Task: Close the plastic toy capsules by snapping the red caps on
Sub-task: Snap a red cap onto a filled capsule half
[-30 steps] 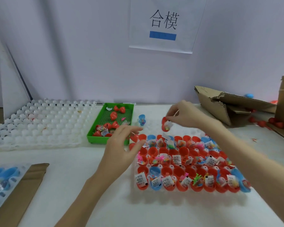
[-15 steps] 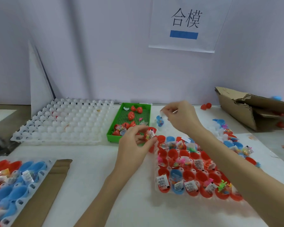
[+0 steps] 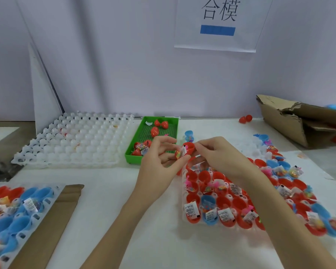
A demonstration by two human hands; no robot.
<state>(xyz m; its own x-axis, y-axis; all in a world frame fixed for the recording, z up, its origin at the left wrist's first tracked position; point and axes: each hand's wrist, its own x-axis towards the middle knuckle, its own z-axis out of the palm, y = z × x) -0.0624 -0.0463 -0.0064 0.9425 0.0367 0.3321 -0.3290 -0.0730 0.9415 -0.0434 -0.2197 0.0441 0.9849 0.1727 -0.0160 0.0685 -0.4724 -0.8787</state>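
Both hands meet above the far left corner of the clear tray (image 3: 184,214) of open capsule halves, which sits on the white table (image 3: 109,200) to the right of centre. The left hand (image 3: 159,162) pinches a red capsule half (image 3: 179,153) between thumb and fingers, a small white labelled packet showing at its mouth. The right hand (image 3: 219,154) grips a red cap (image 3: 189,148) at its fingertips and holds it against the capsule half; the two pieces touch at an angle, and whether they are seated together cannot be told. Below them the tray holds many red and a few blue halves, most with packets or small toys inside. Just beyond the hands on the left lies a green basket (image 3: 133,155) with several closed red capsules (image 3: 155,131) in it. Further left sits a white empty tray (image 3: 72,140) of rounded cells. At the near left edge another tray of blue and red halves (image 3: 14,216) rests on a cardboard sheet (image 3: 62,210). A torn cardboard box (image 3: 291,121) lies at the far right, and a paper sign (image 3: 219,24) hangs on the wall
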